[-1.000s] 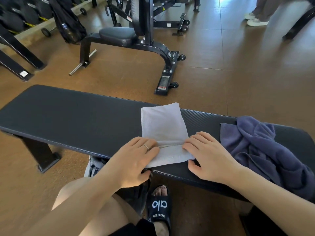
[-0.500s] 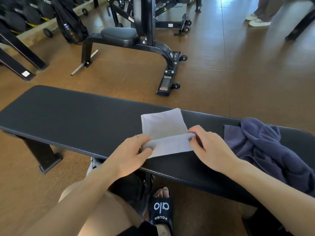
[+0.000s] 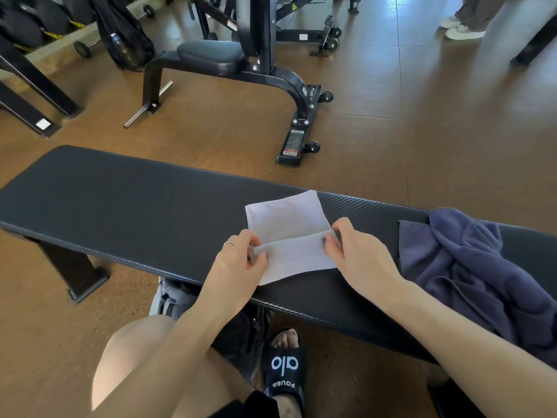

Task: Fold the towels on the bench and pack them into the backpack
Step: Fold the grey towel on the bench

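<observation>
While its near flap is turned up and over toward the far edge, the white towel (image 3: 289, 236) lies on the black padded tabletop (image 3: 120, 206), right of the middle. The left hand (image 3: 238, 267) pinches the left end of that raised fold between thumb and curled fingers (image 3: 241, 241), and a ring shows on one finger. The right hand (image 3: 358, 254) pinches the right end of the same fold, its fingers curled over the cloth edge. A crumpled dark blue towel (image 3: 470, 267) sits on the right part of the tabletop, just beside the right wrist and apart from the white one. Under the near edge, between the person's bare knee and a black slide sandal (image 3: 284, 366), part of a dark bag (image 3: 241, 336) shows. Beyond, on the brown floor (image 3: 422, 122), stands a black weight bench (image 3: 241, 58), and another person's pale shoes (image 3: 461, 28) appear at top right.
</observation>
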Available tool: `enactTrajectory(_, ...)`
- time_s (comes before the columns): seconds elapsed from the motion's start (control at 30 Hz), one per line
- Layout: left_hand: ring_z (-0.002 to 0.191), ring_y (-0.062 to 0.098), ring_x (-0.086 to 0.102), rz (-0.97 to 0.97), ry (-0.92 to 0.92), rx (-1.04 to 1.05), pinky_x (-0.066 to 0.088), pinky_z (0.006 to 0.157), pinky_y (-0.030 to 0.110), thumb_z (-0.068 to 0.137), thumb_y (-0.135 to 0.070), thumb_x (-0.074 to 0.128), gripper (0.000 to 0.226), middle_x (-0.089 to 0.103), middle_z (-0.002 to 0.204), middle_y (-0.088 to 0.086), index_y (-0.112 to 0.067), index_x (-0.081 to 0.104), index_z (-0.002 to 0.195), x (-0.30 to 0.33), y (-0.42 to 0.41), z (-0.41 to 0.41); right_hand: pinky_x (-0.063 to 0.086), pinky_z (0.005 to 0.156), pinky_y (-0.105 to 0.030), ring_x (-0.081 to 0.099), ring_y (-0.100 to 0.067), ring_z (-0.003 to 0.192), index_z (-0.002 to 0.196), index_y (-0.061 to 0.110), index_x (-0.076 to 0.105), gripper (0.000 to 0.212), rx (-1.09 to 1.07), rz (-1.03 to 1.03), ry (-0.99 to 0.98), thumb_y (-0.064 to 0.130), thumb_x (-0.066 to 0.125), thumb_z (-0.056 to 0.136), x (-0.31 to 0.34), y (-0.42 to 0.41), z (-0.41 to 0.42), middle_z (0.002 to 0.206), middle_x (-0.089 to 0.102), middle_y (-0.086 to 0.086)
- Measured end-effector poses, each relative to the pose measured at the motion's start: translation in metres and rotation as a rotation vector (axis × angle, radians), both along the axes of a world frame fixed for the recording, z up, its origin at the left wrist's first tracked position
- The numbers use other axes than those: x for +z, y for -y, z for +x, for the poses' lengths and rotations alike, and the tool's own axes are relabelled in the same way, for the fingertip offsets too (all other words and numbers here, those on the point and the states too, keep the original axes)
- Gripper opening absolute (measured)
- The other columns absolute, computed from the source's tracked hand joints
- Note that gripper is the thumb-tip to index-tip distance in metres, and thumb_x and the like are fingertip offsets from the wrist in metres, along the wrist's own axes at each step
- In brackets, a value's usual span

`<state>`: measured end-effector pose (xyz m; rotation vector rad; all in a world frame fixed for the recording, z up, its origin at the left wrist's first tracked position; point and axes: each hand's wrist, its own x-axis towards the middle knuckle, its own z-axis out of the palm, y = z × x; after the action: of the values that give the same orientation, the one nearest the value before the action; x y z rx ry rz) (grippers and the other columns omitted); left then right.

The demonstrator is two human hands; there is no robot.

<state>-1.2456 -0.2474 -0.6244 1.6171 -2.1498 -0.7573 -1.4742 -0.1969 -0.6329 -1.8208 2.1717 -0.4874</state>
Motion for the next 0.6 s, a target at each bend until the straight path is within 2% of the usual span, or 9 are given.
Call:
enactTrajectory(0.13,0.067,0.014,0.054,-0.2,0.165,0.0,0.052,0.058,0.029,0.095,-0.031,0.058,0.013,0.046,0.093,-0.008,-0.026,0.049,0.104,-0.003,-0.006,-0.001,0.048,0.071,-0.03,0.059,-0.015,0.067,0.113,0.021,0.043,0.019,0.004,-0.047,-0.031,0.037,0.038,0.104,-0.001,-0.002,0.002,0.086,0.057,0.007)
enactTrajectory(0.2,0.076,0.018,0.051,-0.373,0.249,-0.073,0.051,0.063,0.031,0.088,-0.023,0.067,0.023,0.048,0.1,-0.001,-0.021,0.054,0.106,-0.003,-0.004,-0.003,0.048,0.064,-0.03,0.053,-0.016,0.065,0.113,0.022,0.045,0.015,0.008,-0.135,-0.068,0.033,0.044,0.103,-0.003,-0.001,0.003,0.095,0.051,0.002)
enactTrajectory(0.3,0.085,0.025,0.049,-0.581,0.398,-0.339,0.05,0.069,0.035,0.065,-0.006,0.081,0.041,0.055,0.102,0.006,-0.018,0.06,0.099,0.002,0.0,-0.008,0.052,0.058,-0.033,0.05,-0.017,0.066,0.099,0.016,0.057,0.009,0.109,-0.252,-0.256,0.018,0.063,0.093,-0.01,0.002,0.002,0.095,0.047,-0.005)
enactTrajectory(0.37,0.081,0.022,0.051,-0.585,0.449,-0.512,0.051,0.068,0.033,0.065,-0.009,0.082,0.042,0.057,0.099,0.002,-0.018,0.062,0.1,0.005,0.001,-0.008,0.055,0.067,-0.036,0.056,-0.021,0.077,0.095,0.013,0.063,0.008,0.19,-0.3,-0.333,0.016,0.067,0.089,-0.009,0.003,-0.003,0.099,0.054,-0.007)
enactTrajectory(0.43,0.082,0.019,0.051,-0.534,0.418,-0.557,0.052,0.071,0.033,0.083,-0.024,0.067,0.026,0.055,0.102,0.0,-0.017,0.061,0.107,0.008,-0.001,-0.001,0.055,0.082,-0.038,0.06,-0.025,0.093,0.099,0.013,0.067,0.012,0.265,-0.327,-0.369,0.018,0.067,0.087,-0.006,0.002,-0.009,0.109,0.06,-0.008)
enactTrajectory(0.5,0.089,0.018,0.051,-0.462,0.384,-0.542,0.051,0.079,0.031,0.087,-0.041,0.05,0.036,0.053,0.108,-0.001,-0.018,0.058,0.113,0.011,-0.005,0.004,0.051,0.095,-0.039,0.059,-0.025,0.107,0.103,0.014,0.068,0.021,0.356,-0.321,-0.389,0.024,0.064,0.086,0.0,-0.002,-0.015,0.118,0.061,-0.006)
enactTrajectory(0.6,0.094,0.017,0.05,-0.438,0.463,-0.552,0.049,0.083,0.03,0.078,-0.051,0.051,0.051,0.051,0.112,-0.002,-0.019,0.054,0.117,0.01,-0.007,0.005,0.041,0.106,-0.035,0.052,-0.02,0.115,0.11,0.016,0.065,0.035,0.479,-0.23,-0.415,0.032,0.057,0.08,0.01,-0.006,-0.018,0.124,0.058,-0.001)
